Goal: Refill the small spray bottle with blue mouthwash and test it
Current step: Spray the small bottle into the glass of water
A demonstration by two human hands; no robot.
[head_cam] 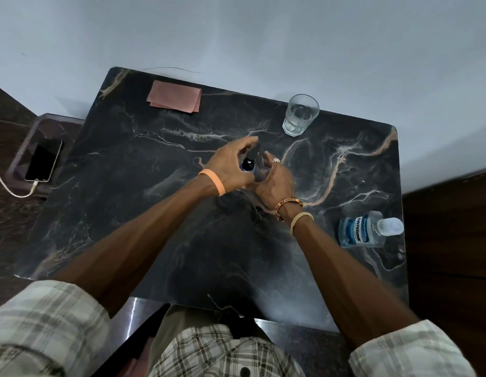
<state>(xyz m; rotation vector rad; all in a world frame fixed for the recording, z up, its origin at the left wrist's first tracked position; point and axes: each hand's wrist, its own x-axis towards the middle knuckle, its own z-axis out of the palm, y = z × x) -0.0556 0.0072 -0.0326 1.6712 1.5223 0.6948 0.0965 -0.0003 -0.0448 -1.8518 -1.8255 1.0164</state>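
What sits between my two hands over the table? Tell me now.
The small spray bottle sits between the left hand and the right hand, as the head view shows. Whether either hand grips it is unclear.

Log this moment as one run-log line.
focus: spray bottle | left hand: cupped around it, grip unclear | right hand: beside its top, grip unclear | mouthwash bottle: capped, untouched, far right
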